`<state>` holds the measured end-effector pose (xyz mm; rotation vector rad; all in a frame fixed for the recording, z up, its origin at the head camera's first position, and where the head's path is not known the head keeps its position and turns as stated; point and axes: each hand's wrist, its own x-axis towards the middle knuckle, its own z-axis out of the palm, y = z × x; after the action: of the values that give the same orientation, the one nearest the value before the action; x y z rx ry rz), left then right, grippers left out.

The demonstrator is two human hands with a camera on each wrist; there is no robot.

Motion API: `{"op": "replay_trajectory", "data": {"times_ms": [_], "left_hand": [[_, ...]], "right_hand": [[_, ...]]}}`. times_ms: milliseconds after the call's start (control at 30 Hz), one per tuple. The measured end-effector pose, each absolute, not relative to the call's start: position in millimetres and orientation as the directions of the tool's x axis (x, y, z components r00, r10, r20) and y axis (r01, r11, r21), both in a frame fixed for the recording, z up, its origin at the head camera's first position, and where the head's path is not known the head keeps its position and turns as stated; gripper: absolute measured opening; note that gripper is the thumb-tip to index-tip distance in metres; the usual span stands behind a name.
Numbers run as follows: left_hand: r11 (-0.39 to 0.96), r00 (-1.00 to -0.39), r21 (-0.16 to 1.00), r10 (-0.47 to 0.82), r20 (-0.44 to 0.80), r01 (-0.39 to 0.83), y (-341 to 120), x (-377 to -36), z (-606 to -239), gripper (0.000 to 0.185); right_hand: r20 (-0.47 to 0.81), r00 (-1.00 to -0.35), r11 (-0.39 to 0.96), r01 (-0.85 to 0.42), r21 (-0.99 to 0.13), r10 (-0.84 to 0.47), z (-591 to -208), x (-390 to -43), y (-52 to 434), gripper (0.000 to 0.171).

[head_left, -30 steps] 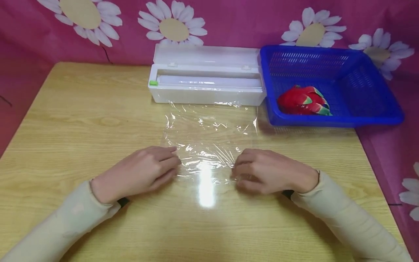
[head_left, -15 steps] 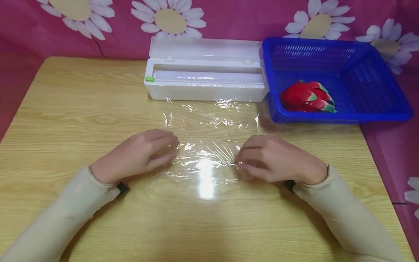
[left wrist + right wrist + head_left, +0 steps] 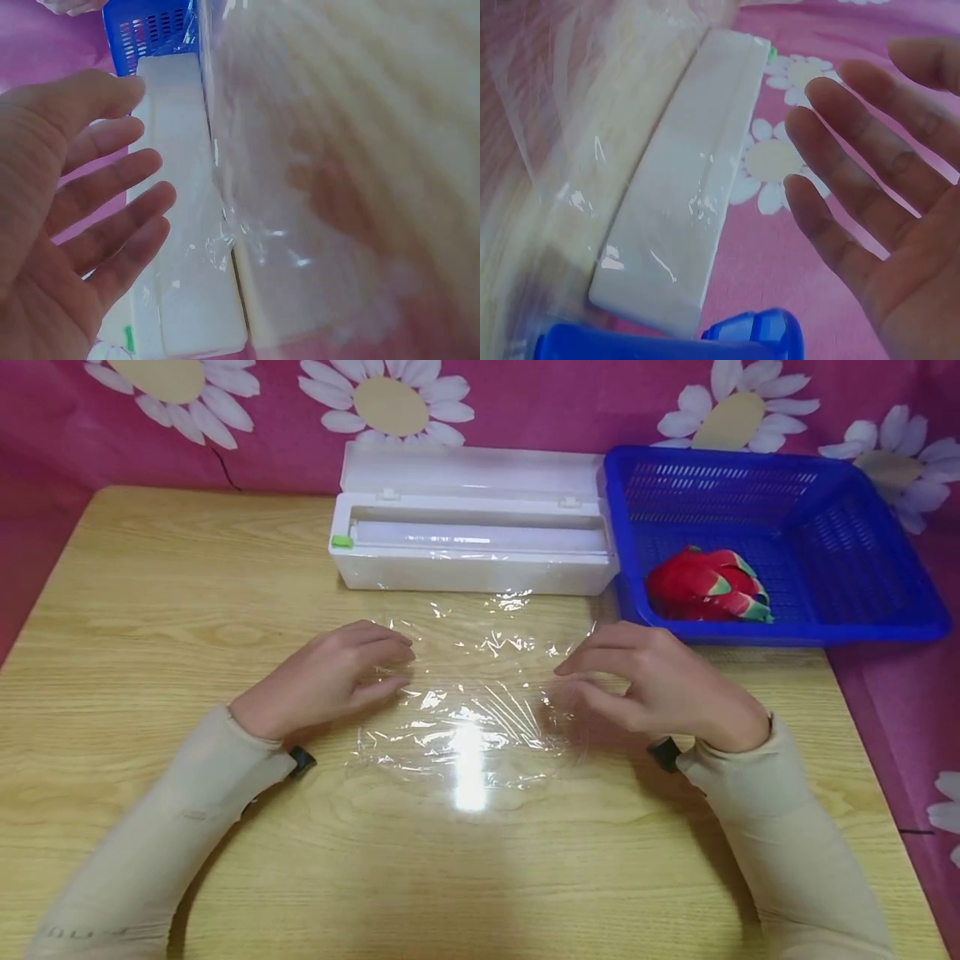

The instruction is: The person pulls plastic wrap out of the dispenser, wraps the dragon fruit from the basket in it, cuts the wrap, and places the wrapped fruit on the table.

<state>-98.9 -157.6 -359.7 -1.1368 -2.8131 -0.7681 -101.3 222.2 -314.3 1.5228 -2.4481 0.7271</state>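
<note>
Lifted off since a second ago: both hands, left hand (image 3: 330, 681) and right hand (image 3: 660, 685), fingers loose, gripping nothing. Below, thin crinkled transparent cling film sheet (image 3: 472, 710) on light wooden tabletop (image 3: 150, 610). Likely featherlight, limp, clingy, tear-prone; best pinched at near corners.

On the table (image 3: 150, 610): film dispenser (image 3: 472, 547) at the back, basket (image 3: 885, 610) just right of it, fruit (image 3: 707, 587) inside. Sheet of film (image 3: 468, 710) in front of the dispenser, between left hand (image 3: 322, 681) and right hand (image 3: 663, 685).
</note>
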Motion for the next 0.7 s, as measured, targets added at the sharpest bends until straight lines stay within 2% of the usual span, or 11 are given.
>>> {"op": "replay_trajectory", "data": {"times_ms": [200, 367, 567, 700], "left_hand": [[0.632, -0.745, 0.453, 0.656, 0.120, 0.629, -161.7, -107.3, -355.9, 0.029], [0.639, -0.763, 0.481, 0.639, 0.102, 0.600, -163.5, -117.9, -354.9, 0.029], [0.632, -0.749, 0.484, 0.658, 0.077, 0.605, -163.9, -120.2, -355.5, 0.027], [0.627, -0.733, 0.483, 0.679, 0.045, 0.611, -166.3, -118.6, -355.5, 0.026]], "right_hand": [[0.410, -0.506, 0.408, -0.860, -0.307, -0.759, -307.2, -105.0, 228.0, 0.042], [0.434, -0.556, 0.463, -0.831, -0.309, -0.709, -296.1, -111.6, 233.7, 0.014], [0.498, -0.615, 0.546, -0.783, -0.297, -0.611, -287.8, -119.6, 243.9, 0.012], [0.592, -0.657, 0.609, -0.724, -0.324, -0.467, -289.3, -122.8, 249.7, 0.009]]}}
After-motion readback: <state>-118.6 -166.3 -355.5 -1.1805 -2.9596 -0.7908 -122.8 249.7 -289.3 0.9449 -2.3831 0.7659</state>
